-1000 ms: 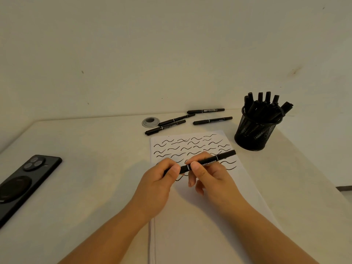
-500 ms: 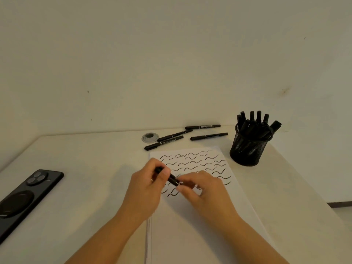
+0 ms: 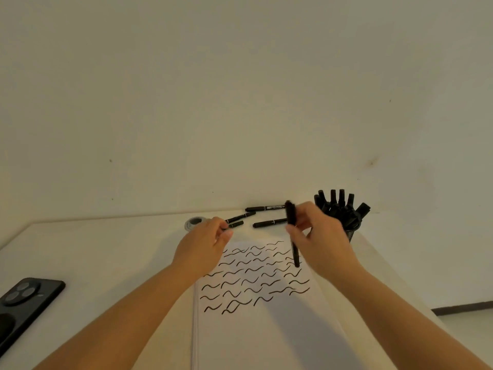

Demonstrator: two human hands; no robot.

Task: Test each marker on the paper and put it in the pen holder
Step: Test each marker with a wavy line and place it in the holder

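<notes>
My right hand [image 3: 320, 241] grips a black marker [image 3: 292, 231] nearly upright, its lower tip just above the wavy black test lines on the white paper [image 3: 253, 329]. My left hand [image 3: 205, 244] hovers at the paper's far left corner and pinches a small dark piece, seemingly the marker's cap [image 3: 226, 229]. Several loose black markers [image 3: 269, 223] lie beyond the paper near the wall. The black mesh pen holder [image 3: 352, 232], partly hidden by my right hand, stands at the back right with several markers in it.
A black phone [image 3: 24, 303] lies face down at the table's left edge. A small grey round object [image 3: 192, 223] sits just behind my left hand. The table [image 3: 106, 257] ends at the wall behind and drops off on the right.
My hands have pulled apart and moved toward the far end of the paper. The marker went from lying across both hands to upright in my right hand. The view tilted upward.
</notes>
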